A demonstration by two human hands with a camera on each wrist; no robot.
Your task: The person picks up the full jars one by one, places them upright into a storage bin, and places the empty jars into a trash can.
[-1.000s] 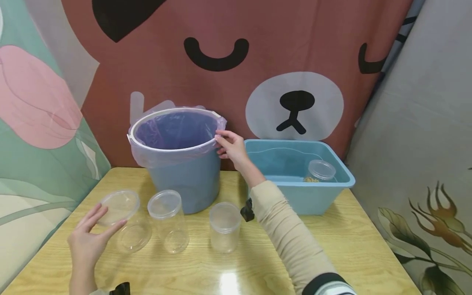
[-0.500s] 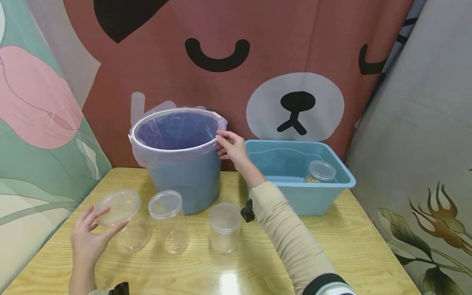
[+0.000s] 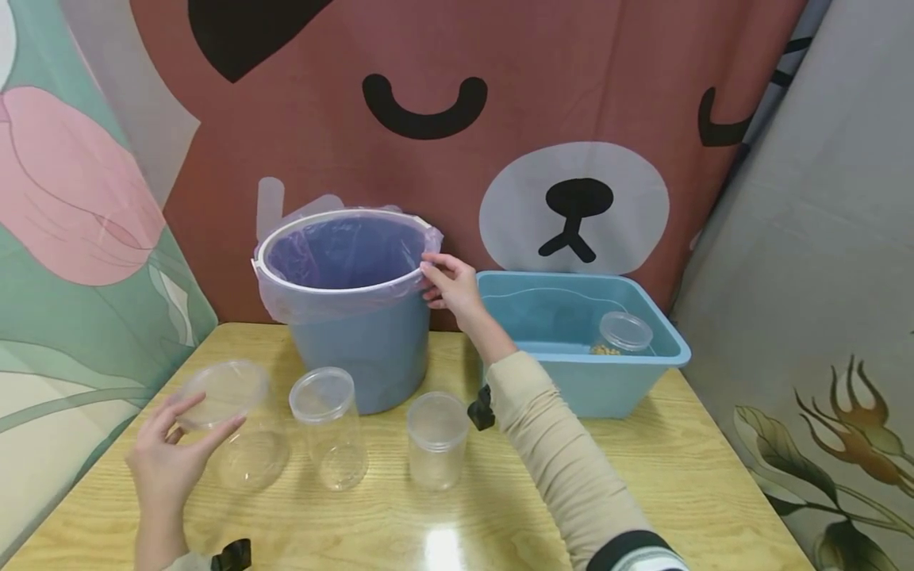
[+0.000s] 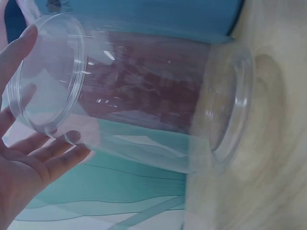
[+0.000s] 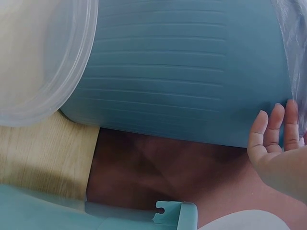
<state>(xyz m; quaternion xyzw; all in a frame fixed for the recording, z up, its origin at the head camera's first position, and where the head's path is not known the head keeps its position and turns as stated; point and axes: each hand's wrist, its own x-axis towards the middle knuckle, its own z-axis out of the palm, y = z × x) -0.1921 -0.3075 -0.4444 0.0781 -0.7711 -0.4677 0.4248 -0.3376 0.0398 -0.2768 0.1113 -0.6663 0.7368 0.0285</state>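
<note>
At the left of the head view, my left hand [image 3: 166, 452] holds a large clear plastic jar [image 3: 251, 436] round its lidded top. In the left wrist view, thumb and fingers reach round the jar's lid [image 4: 50, 72]. Whether its base touches the table I cannot tell. My right hand [image 3: 455, 290] pinches the right side of the white rim on a blue trash bin [image 3: 360, 341], over its purple plastic liner [image 3: 321, 305]. In the right wrist view, part of that hand [image 5: 280, 143] is cut off, and its curled fingers lie beside the bin wall [image 5: 182, 72].
A tall clear jar [image 3: 336, 428] and a shorter one [image 3: 437, 444] stand on the wooden table [image 3: 514, 500] before the bin. A light blue tub [image 3: 571, 385] at the right contains a lidded jar [image 3: 625, 331] with yellowish bits. Printed cloth [image 3: 300, 127] hangs behind.
My left hand and the large jar have shifted a little left, away from the tall jar. The right hand stays at the bin's rim. The head view has shifted slightly.
</note>
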